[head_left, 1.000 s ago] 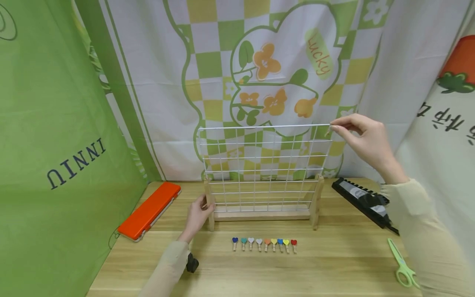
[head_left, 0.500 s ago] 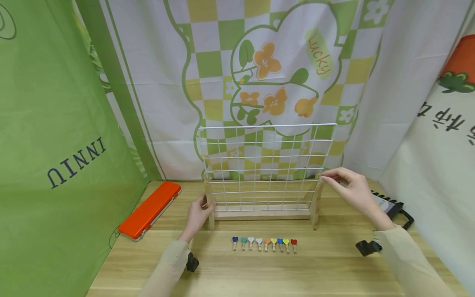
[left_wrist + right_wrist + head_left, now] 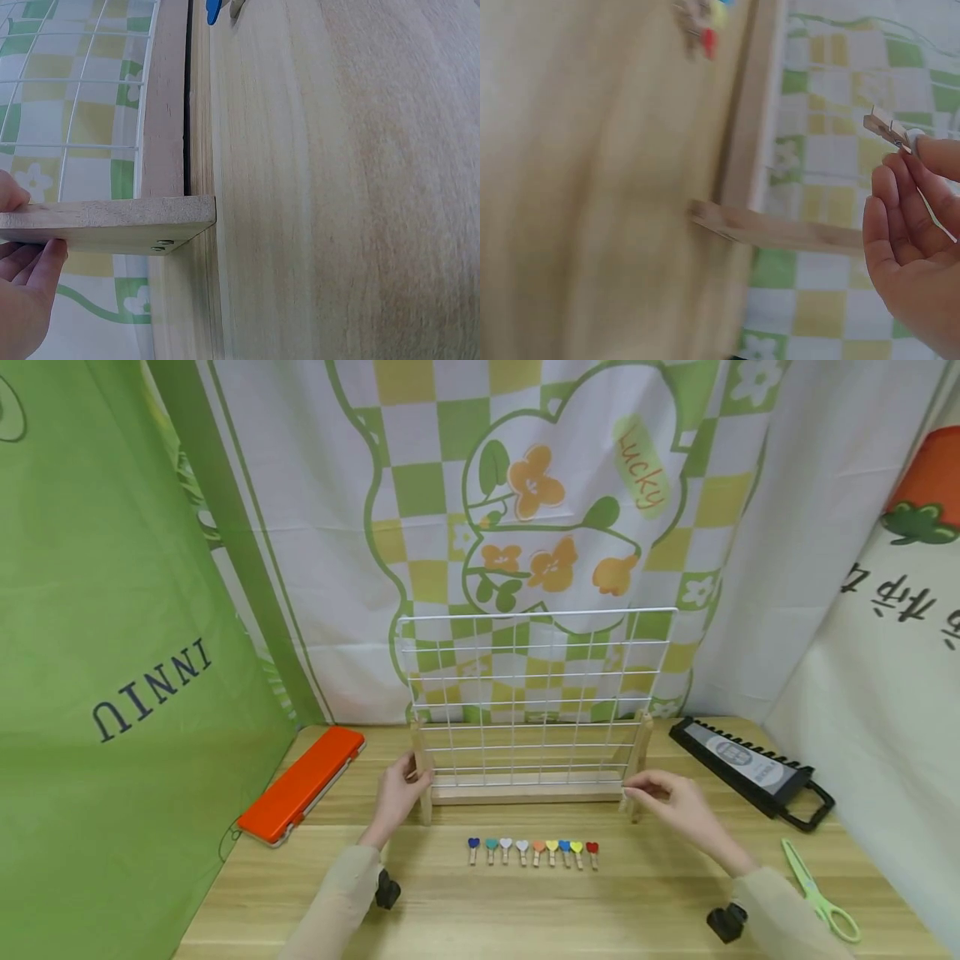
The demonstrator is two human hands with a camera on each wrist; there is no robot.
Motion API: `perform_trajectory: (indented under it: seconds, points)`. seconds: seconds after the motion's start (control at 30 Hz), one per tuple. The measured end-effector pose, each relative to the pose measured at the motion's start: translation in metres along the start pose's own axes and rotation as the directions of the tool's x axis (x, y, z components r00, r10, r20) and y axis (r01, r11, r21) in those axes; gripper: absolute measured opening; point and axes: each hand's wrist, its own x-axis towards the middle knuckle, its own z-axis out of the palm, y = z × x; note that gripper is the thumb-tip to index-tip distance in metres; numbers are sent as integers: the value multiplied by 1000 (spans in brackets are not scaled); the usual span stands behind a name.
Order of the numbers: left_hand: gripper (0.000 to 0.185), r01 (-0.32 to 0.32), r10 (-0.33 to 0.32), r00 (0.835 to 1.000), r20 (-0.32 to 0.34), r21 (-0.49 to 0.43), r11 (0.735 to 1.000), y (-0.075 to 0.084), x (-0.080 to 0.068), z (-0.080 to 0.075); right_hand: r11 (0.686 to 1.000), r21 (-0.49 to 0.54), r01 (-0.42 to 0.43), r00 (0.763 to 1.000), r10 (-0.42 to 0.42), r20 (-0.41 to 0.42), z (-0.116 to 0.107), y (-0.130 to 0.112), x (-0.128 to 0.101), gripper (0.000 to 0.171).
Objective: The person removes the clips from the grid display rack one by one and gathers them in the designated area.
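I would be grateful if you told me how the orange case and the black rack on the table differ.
The orange case lies at the table's left, beyond the left hand; the black rack lies at the right, beyond the right hand. The orange case is a plain closed slab; the black rack is toothed along one edge, labelled, with a loop handle. Both lie flat, angled, untouched.

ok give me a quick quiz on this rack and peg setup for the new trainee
1. True or false: the left hand grips the left wooden post of the wire rack.
2. What does the right hand pinch? A) the scissors B) a small wooden peg C) the orange case
3. In the row of heart pegs on the table, what colour is the one at the right end?

Key: 1 true; 2 B; 3 red
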Motion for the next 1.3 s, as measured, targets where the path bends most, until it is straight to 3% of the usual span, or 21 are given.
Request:
perform_trajectory:
  seconds: [0.2, 0.43, 0.77, 0.93, 1.3]
  points:
    - [43, 93, -93, 996, 16, -16, 996, 3, 1, 0, 999, 3, -46, 994, 46, 102, 22, 12, -13, 10]
    - [40, 90, -90, 996, 16, 11, 996, 4, 1, -1, 994, 5, -108, 973, 105, 206, 37, 21, -27, 20]
    - [39, 97, -97, 995, 10, 4, 995, 5, 1, -1, 993, 32, -115, 962, 103, 253, 44, 28, -29, 16]
    - [39, 95, -95, 995, 20, 4, 996, 11, 0, -1, 997, 8, -74, 959, 69, 276, 43, 26, -31, 15]
    - [36, 88, -88, 996, 9, -18, 996, 4, 2, 0, 998, -33, -60, 957, 67, 281, 48, 28, -30, 13]
